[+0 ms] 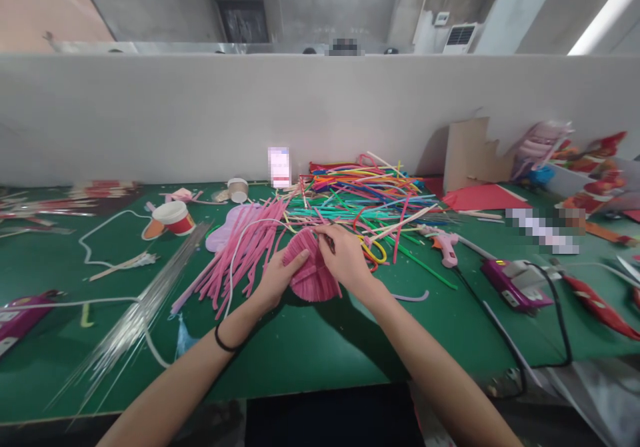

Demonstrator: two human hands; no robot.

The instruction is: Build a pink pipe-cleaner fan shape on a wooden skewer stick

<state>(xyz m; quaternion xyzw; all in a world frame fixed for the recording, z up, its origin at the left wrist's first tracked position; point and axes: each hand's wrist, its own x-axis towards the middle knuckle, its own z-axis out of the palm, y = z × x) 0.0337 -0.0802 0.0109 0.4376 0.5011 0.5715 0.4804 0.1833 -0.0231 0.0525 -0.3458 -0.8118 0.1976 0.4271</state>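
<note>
A round pink piece (313,284), built of pipe cleaners laid side by side, is held up over the green table. My left hand (280,272) grips its left side, the thumb lying across the front. At its upper right edge, the fingers of my right hand (343,254) pinch the rim; any strand between the fingertips is too small to make out. Left of the piece lies a bundle of loose pink pipe cleaners (237,254), partly over a lilac sheet (217,237).
A heap of coloured pipe cleaners (370,194) lies behind my hands. On the right are a pink glue gun (447,247) and a corded purple power strip (515,287). Thin wires (145,314), a paper cup (175,217) and a white cable (90,237) are on the left.
</note>
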